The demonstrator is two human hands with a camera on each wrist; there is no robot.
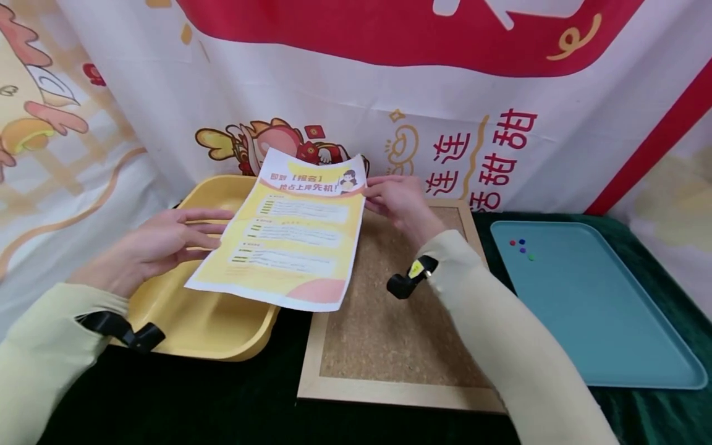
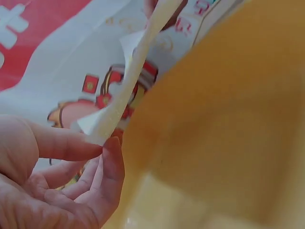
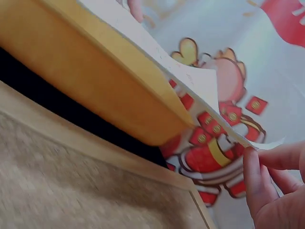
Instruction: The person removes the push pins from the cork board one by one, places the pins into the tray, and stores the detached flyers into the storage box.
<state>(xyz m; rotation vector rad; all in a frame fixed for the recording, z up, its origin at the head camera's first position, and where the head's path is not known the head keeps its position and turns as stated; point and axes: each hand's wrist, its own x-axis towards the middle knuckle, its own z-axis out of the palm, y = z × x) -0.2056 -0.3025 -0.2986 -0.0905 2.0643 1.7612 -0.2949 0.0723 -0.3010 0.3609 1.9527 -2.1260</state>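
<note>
A printed yellow-and-white flyer (image 1: 300, 228) is held up in the air, over the gap between the yellow tray (image 1: 261, 337) and the wood-framed cork board (image 1: 384, 346). My left hand (image 1: 167, 244) pinches its left edge between thumb and forefinger, as the left wrist view shows near the sheet's edge (image 2: 116, 112). At the opposite edge, close to the top right corner, my right hand (image 1: 400, 201) pinches the sheet; the right wrist view shows the thumb and finger (image 3: 257, 181) meeting on the paper (image 3: 190, 81).
To the right lies a blue-green tray (image 1: 589, 303) with several small coloured pins (image 1: 522, 250) near its far left corner. A dark green cloth (image 1: 222, 402) covers the table. Behind hangs a printed red-and-white curtain (image 1: 334, 93).
</note>
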